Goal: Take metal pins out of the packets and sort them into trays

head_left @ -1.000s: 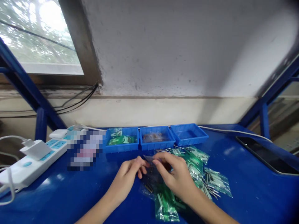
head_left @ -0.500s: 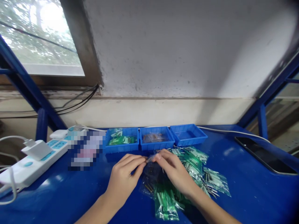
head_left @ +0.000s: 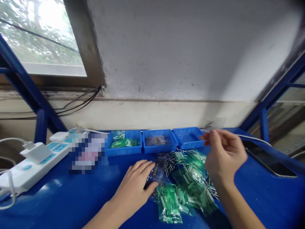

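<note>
While the left hand [head_left: 137, 179] lies palm down with its fingers extended and its thumb apart, its fingertips touch the clear bags [head_left: 160, 173] on the blue table [head_left: 78, 197]. Thin brassy pieces show inside these bags.

The right hand [head_left: 225, 154] is raised above the table, its fingers curled and its thumb and fingertips together, gripping a small clear bag [head_left: 219, 122]. This bag shows against the wall [head_left: 166, 114] behind the right tray [head_left: 187, 140]; thin dark pieces show at its left side, too blurred to make out.

Between the two hands, green bags [head_left: 169, 203] holding pale and metallic strips lie in an overlapping heap, with loose-looking metal pins [head_left: 169, 165] at its upper left.

Three blue trays stand side by side beyond the heap. The left tray [head_left: 125, 151] holds green bags, and the middle tray [head_left: 160, 148] holds clear bags with brownish pieces.

A dark phone [head_left: 270, 159] lies to the right of the right hand. At the far left, a white charger [head_left: 38, 153] is plugged into a power strip [head_left: 16, 178], with a pixelated item [head_left: 88, 154] beside the strip.
</note>
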### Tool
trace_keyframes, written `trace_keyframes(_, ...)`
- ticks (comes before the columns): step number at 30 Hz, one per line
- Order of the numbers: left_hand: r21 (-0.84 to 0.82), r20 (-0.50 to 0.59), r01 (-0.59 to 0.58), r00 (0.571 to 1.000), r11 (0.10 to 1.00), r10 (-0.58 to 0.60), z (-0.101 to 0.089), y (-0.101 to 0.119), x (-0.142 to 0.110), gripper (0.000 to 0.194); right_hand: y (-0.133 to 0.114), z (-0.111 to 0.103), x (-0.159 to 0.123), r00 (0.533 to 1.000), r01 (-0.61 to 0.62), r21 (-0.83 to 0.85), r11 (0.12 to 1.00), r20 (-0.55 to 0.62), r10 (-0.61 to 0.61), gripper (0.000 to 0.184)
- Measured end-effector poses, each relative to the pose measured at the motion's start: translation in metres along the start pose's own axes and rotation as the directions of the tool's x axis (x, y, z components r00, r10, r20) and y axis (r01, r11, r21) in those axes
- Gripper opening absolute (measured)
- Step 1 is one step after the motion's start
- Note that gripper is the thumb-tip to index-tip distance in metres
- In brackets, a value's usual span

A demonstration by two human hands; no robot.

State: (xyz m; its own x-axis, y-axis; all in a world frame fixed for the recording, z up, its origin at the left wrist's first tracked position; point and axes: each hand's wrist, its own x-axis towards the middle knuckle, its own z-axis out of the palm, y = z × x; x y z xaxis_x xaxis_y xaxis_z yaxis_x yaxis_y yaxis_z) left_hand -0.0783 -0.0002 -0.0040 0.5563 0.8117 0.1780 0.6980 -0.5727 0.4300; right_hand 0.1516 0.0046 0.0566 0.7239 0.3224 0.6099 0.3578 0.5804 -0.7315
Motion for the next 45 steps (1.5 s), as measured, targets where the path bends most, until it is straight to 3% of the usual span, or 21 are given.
trace_keyframes(2, 0.008, 0.022, -0.017, 1.000, 1.000, 0.017, 0.000, 0.002, 0.001, 0.039, 0.001, -0.002, 0.006, 0.994, 0.092, -0.066, 0.994, -0.056, -0.096, 0.017)
trace_keyframes(3, 0.013, 0.024, -0.024, 0.999, 1.000, 0.024, 0.000, 0.004, 0.001, 0.034, 0.004, -0.002, 0.006, 0.991, 0.134, -0.130, 0.982, 0.036, -0.130, 0.015)
trace_keyframes(4, 0.021, 0.021, -0.031, 0.999, 0.999, 0.030, -0.001, 0.005, 0.001, 0.029, 0.007, -0.001, 0.004, 0.969, 0.182, -0.199, 0.963, 0.203, -0.141, 0.014)
trace_keyframes(5, 0.029, 0.014, -0.038, 0.999, 0.999, 0.038, -0.002, 0.005, 0.002, 0.024, 0.011, 0.000, -0.001, 0.906, 0.240, -0.259, 0.936, 0.405, -0.121, 0.014)
trace_keyframes(6, 0.037, 0.002, -0.046, 0.999, 0.998, 0.046, -0.003, 0.006, 0.002, 0.021, 0.015, 0.001, -0.006, 0.802, 0.302, -0.299, 0.905, 0.593, -0.071, 0.016)
trace_keyframes(8, 0.047, -0.027, -0.062, 0.998, 0.997, 0.063, -0.005, 0.006, 0.003, 0.015, 0.020, 0.003, -0.020, 0.591, 0.387, -0.333, 0.860, 0.805, 0.046, 0.023)
trace_keyframes(9, 0.048, -0.042, -0.066, 0.997, 0.997, 0.068, -0.005, 0.006, 0.003, 0.015, 0.021, 0.005, -0.027, 0.535, 0.399, -0.343, 0.850, 0.840, 0.088, 0.026)
trace_keyframes(13, 0.044, -0.071, -0.053, 0.996, 0.998, 0.057, -0.006, 0.002, 0.002, 0.018, 0.010, 0.006, -0.048, 0.403, 0.349, -0.346, 0.871, 0.895, 0.194, 0.028)
trace_keyframes(17, 0.039, -0.083, -0.019, 0.996, 0.999, 0.022, -0.004, -0.002, 0.001, 0.017, 0.006, 0.001, -0.056, 0.158, 0.387, -0.282, 0.878, 0.958, 0.239, 0.027)
trace_keyframes(19, 0.041, -0.064, -0.014, 0.998, 0.999, 0.017, -0.003, -0.003, 0.001, 0.021, 0.009, 0.000, -0.057, 0.076, 0.448, -0.251, 0.858, 0.967, 0.243, 0.029)
trace_keyframes(21, 0.042, -0.045, -0.009, 0.999, 0.999, 0.011, -0.003, -0.004, 0.000, 0.023, 0.014, -0.001, -0.058, 0.057, 0.486, -0.228, 0.843, 0.972, 0.230, 0.029)
trace_keyframes(24, 0.019, -0.053, 0.028, 0.998, 0.999, -0.027, -0.002, -0.003, 0.000, 0.029, 0.016, 0.000, -0.058, 0.091, 0.508, -0.219, 0.833, 0.975, 0.201, 0.023)
trace_keyframes(28, -0.043, -0.080, 0.075, 0.994, 0.996, -0.078, -0.002, -0.003, 0.000, 0.033, 0.013, 0.002, -0.056, 0.227, 0.393, -0.250, 0.885, 0.959, 0.170, 0.025)
trace_keyframes(31, -0.108, -0.124, 0.088, 0.987, 0.990, -0.101, -0.003, -0.004, 0.001, 0.032, 0.009, 0.003, -0.052, 0.356, 0.183, -0.297, 0.937, 0.909, 0.218, 0.023)
trace_keyframes(32, -0.135, -0.141, 0.088, 0.984, 0.987, -0.107, -0.004, -0.004, 0.002, 0.030, 0.008, 0.003, -0.051, 0.378, 0.086, -0.315, 0.945, 0.888, 0.261, 0.023)
trace_keyframes(34, -0.217, -0.151, 0.075, 0.982, 0.973, -0.109, -0.007, -0.002, 0.003, 0.023, 0.007, 0.003, -0.049, 0.353, -0.148, -0.333, 0.931, 0.862, 0.364, 0.025)
trace_keyframes(36, -0.345, -0.106, 0.081, 0.986, 0.935, -0.125, -0.011, 0.002, 0.005, 0.022, 0.009, 0.004, -0.050, 0.279, -0.374, -0.326, 0.868, 0.853, 0.441, 0.026)
trace_keyframes(39, -0.554, 0.039, 0.187, 0.979, 0.811, -0.199, -0.014, 0.006, 0.005, 0.033, 0.011, 0.005, -0.054, 0.207, -0.536, -0.317, 0.783, 0.849, 0.486, 0.027)
trace_keyframes(42, -0.713, 0.128, 0.303, 0.943, 0.632, -0.307, -0.014, 0.007, 0.006, 0.041, 0.008, 0.004, -0.056, 0.203, -0.461, -0.323, 0.826, 0.868, 0.453, 0.026)
trace_keyframes(44, -0.800, 0.158, 0.344, 0.911, 0.492, -0.380, -0.012, 0.006, 0.006, 0.045, 0.002, 0.003, -0.056, 0.219, -0.256, -0.284, 0.924, 0.914, 0.342, 0.024)
trace_keyframes(45, -0.836, 0.174, 0.350, 0.899, 0.423, -0.402, -0.012, 0.006, 0.006, 0.046, -0.001, 0.002, -0.056, 0.206, -0.135, -0.242, 0.961, 0.942, 0.266, 0.024)
